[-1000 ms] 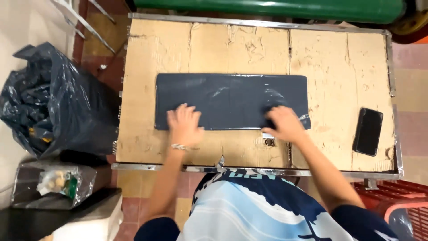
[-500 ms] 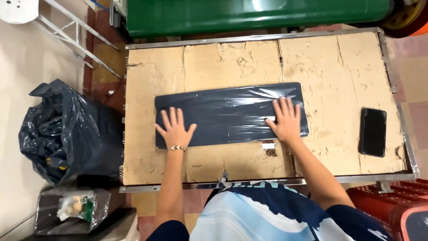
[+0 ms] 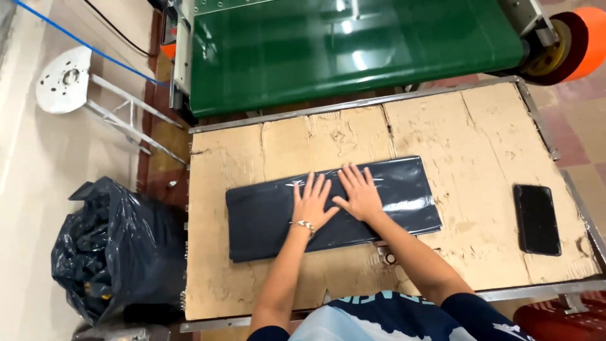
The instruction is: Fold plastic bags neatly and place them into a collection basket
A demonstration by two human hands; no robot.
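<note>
Now, hands: left hand (image 3: 314, 203) and right hand (image 3: 361, 193) are pressing flat, fingers spread, mid-bag.
Bag: dark plastic bag (image 3: 265, 218) is lying on cardboard-topped table (image 3: 480, 132), long axis left-right, slightly tilted.
Right: black phone (image 3: 536, 219).
Left: stuffed black sack (image 3: 107, 252).
Far: green conveyor (image 3: 353, 50).

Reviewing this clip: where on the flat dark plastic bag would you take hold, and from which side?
Probably at the right short end of the dark plastic bag, coming in from the right. The bag lies flat on the cardboard-covered table, so only its edges offer anything to pinch. The left hand and right hand press its middle, and bare cardboard lies between that end and the black phone.
</note>
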